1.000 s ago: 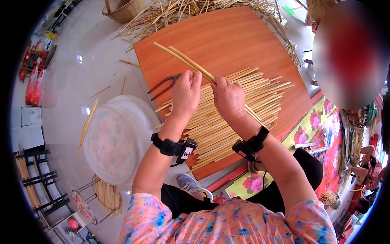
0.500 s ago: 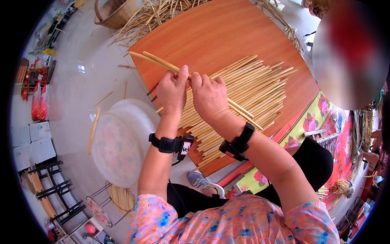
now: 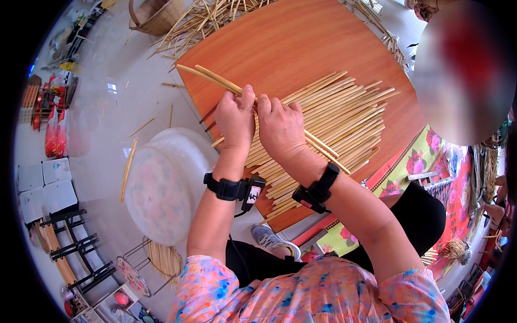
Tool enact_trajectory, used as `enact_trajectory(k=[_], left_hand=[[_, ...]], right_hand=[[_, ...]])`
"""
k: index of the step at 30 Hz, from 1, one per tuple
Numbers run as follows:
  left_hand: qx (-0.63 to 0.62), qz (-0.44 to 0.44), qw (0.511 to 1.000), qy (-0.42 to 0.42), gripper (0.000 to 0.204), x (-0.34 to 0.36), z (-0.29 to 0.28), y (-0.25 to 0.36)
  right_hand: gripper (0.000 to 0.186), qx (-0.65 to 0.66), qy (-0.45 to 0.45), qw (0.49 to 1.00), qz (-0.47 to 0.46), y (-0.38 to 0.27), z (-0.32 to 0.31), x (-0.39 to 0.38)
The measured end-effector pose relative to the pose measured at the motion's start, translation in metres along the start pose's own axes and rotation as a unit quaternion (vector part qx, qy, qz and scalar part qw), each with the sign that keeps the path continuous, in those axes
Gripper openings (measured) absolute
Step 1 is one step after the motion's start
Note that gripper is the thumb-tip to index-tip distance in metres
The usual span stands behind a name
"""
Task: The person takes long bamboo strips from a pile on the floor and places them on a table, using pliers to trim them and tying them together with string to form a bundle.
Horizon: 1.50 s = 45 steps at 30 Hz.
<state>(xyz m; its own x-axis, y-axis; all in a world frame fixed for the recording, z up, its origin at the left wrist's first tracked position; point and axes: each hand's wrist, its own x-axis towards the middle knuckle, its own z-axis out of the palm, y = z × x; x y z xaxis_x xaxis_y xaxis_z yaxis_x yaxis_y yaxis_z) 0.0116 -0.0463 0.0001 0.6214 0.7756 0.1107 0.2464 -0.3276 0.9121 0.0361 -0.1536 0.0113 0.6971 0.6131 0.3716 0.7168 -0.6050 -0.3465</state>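
My left hand [image 3: 235, 119] is closed around two straw stalks [image 3: 214, 78] whose far ends point up and left over the table. Right beside it my right hand [image 3: 281, 125] grips the same stalks. Their near ends come out beyond the right hand and slant down to the right. Below both hands a layer of similar stalks [image 3: 344, 118] lies side by side, roughly parallel, on the orange-brown wooden table [image 3: 285, 40]. Where the stalks pass through the fingers is hidden by the hands. Each wrist wears a black band with a small box.
Loose stalks [image 3: 215, 19] heap beyond the table, next to a wicker basket [image 3: 156, 15]. At left stand a translucent white plastic stool or tub [image 3: 159, 194] and a wire rack [image 3: 140, 266]. A flowered cloth [image 3: 412, 161] lies at right. A blurred round shape fills the upper right.
Both hands keep their grip on the stalks and stay close together. The whole scene has shifted slightly to the right in the picture; the layer of stalks looks the same.
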Motion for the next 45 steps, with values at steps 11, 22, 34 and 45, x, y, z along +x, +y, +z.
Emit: enact_trajectory(k=[11, 22, 34, 45], left_hand=[[-0.045, 0.009, 0.999, 0.024, 0.036, 0.001, 0.014, -0.012], [0.251, 0.021, 0.963, -0.090, 0.026, 0.052, -0.041, -0.048], [0.473, 0.151, 0.833, -0.243, 0.024, 0.065, -0.045, -0.094], [-0.025, -0.128, 0.962, -0.241, 0.024, 0.093, -0.085, -0.040]], right_hand=[[0.015, -0.008, -0.016, 1.000, 0.005, 0.001, 0.004, -0.006], [0.015, 0.000, -0.069, 0.985, 0.160, 0.057, 0.010, 0.001], [0.024, 0.047, -0.062, 0.984, 0.161, 0.065, 0.011, 0.004], [0.024, 0.051, -0.089, 0.986, 0.132, 0.062, 0.012, 0.001]])
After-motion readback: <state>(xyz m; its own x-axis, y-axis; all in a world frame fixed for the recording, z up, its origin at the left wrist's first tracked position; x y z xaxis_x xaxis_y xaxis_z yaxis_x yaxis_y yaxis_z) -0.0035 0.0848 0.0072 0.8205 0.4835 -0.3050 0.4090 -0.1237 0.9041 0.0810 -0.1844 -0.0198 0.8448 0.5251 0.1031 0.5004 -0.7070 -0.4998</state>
